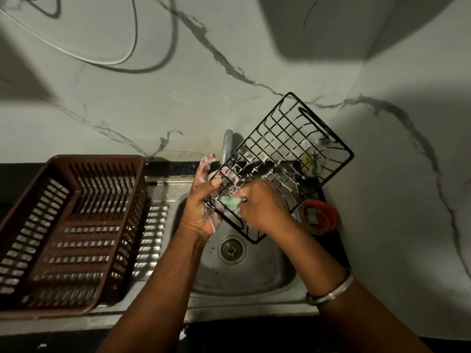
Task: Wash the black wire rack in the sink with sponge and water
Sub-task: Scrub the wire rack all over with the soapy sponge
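Because the black wire rack is held tilted on edge over the steel sink rather than laid flat in it, both faces of the grid stay reachable, and the suds clinging to its wires can probably drip into the basin near the drain. The left hand grips the rack's lower left edge. Its thumb is hooked over the front of the wires and its foam-covered fingers are spread behind them, showing through the grid. This looks like the steadying hold. The right hand is curled round a green sponge and presses it against the wires just beside the left thumb, so the scrubbing lands where the rack is best braced.

From that grip most of the rack reaches up and to the right, past the tap towards the marble-patterned wall, while its lowest corner hangs above the basin. Whether water is running cannot be told. A brown plastic dish drainer sits on the draining board to the left, and an orange tub stands at the sink's right.
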Demonstrator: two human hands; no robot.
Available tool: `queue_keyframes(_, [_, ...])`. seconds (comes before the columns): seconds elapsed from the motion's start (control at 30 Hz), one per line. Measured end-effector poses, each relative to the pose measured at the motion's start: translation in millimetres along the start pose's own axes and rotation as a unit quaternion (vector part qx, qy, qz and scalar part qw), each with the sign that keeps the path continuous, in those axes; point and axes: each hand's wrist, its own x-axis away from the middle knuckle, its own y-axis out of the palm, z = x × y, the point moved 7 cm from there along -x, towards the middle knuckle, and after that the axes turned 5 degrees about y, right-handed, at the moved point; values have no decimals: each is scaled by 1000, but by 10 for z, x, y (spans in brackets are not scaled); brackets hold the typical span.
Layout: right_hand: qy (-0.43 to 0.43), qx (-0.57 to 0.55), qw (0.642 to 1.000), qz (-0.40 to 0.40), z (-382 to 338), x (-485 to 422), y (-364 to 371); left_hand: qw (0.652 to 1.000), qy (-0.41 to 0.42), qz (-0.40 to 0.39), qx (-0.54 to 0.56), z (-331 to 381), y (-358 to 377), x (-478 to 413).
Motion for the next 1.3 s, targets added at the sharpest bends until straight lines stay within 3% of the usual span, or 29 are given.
queue_keyframes(0.1, [-2,19,999,40,-30,33,-31,1000,8,7,8,-36,9,-5])
queue_keyframes(0.2, [-5,38,999,-6,-62,35,58,1000,5,25,9,-30,-28,-35])
queue_keyframes(0.33, [27,8,999,39,-3,-11,-16,1000,18,22,0,15,22,-64])
queue_keyframes(0.47, [24,28,998,-43,17,41,131,998,27,39,-31,-1,49,-80])
queue_keyframes(0.6, [47,21,999,10,37,-29,77,998,28,57,-25,-40,42,-71])
queue_keyframes(0.73, [67,-16,995,-69,26,-18,109,997,36,70,-16,-67,11,-33])
queue_keyframes(0.83, [30,52,998,35,-68,19,3,997,43,62,-27,-50,82,-24])
queue_keyframes(0.9, [21,81,996,21,-128,129,89,996,45,67,-36,-32,123,-14])
queue_keyframes(1.0, [35,8,998,-60,-59,114,69,995,55,80,-34,18,58,-18])
queue_keyframes(1.13, [6,69,997,27,-125,107,-37,995,70,65,-29,10,39,-10])
queue_keyframes(1.23, [-9,71,996,-52,-101,186,160,995,70,64,-37,39,75,22])
queue_keyframes(1.3, [37,-4,994,-102,-39,171,130,994,74,60,-45,74,72,24])
